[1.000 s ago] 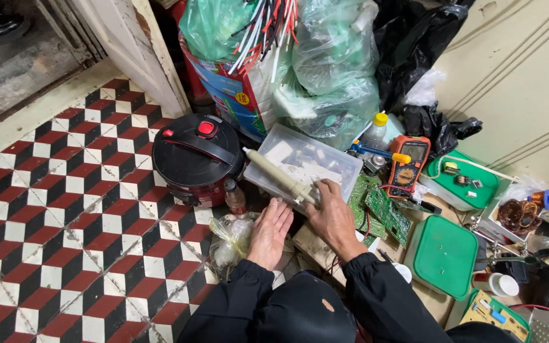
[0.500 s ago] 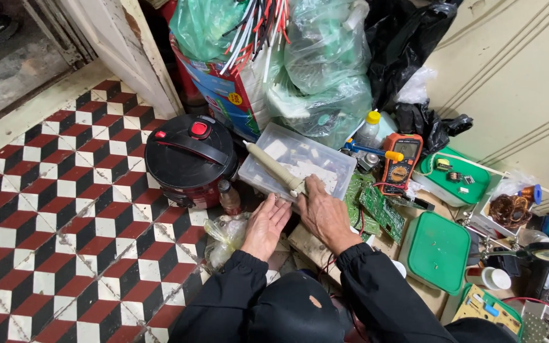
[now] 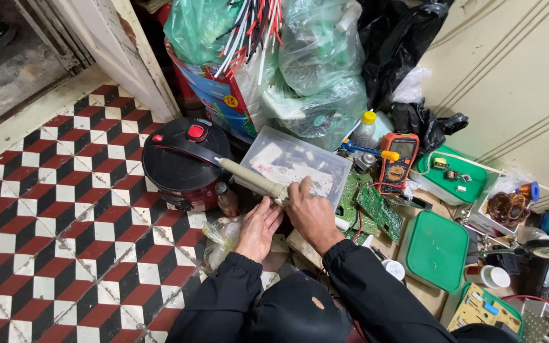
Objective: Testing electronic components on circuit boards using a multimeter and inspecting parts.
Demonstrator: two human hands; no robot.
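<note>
Barely shifted since the earlier frame: right hand stays closed on the long beige cylindrical tool, frame centre. Left hand open, flat, holding nothing, just below. Keep grip firm, tip clear of clear plastic parts tray and black round cooker beyond.

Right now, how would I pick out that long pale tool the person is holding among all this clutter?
Start at the round black and red cooker on the checkered floor. A cream-coloured, tube-shaped tool slants from its lid to the right hand, which grips its lower end in front of the clear plastic box. Nothing else nearby is long, pale and plain.
</note>
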